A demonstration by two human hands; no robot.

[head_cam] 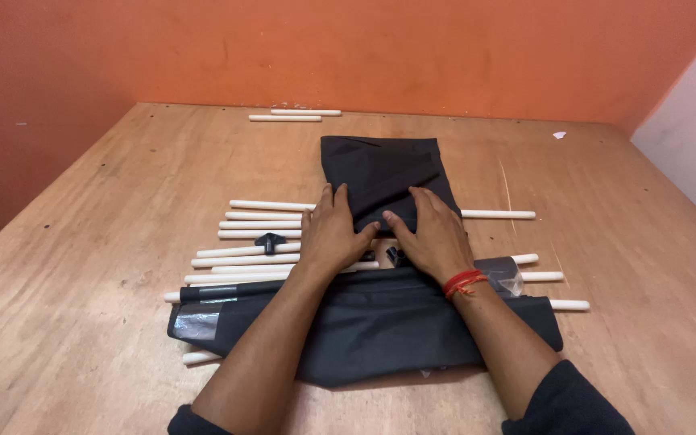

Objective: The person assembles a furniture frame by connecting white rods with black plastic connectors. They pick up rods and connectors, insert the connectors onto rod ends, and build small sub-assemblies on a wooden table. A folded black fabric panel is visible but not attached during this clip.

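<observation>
Two white rods (296, 115) lie apart near orange wall (364, 48).

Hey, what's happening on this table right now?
A person is pressing both hands flat on a folded black cloth on a wooden table. The left hand and right hand lie side by side at the cloth's near edge. White rods lie in rows under and beside it, with a small black connector among them. A larger black fabric piece lies nearer the person. Two more rods lie by the orange wall.
</observation>
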